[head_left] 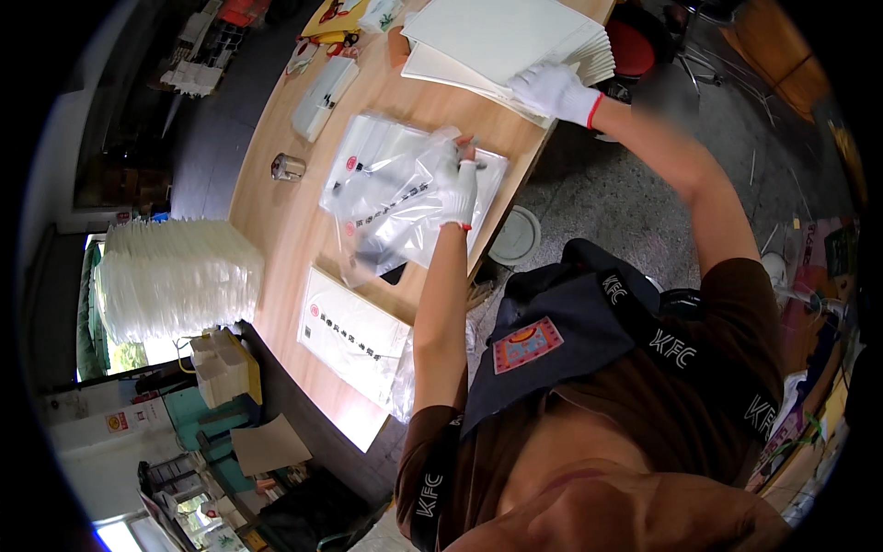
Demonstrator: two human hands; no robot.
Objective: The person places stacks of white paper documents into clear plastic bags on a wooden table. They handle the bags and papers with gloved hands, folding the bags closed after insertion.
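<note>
On the long wooden worktop, your left hand pinches a clear plastic bag; your right hand clasps stacked cream card sheets.

Plastic bags before paper stack

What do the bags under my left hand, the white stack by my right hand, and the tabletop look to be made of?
Bags: thin clear plastic film, glossy; they crinkle, glint, and show printing through.
White stack under the right hand: probably paper or card, matte, with fanned sheet edges.
Tabletop: wood or wood-look laminate, smooth warm brown; which one is unclear.
Left hand, gloved, rests on the bags.
</note>
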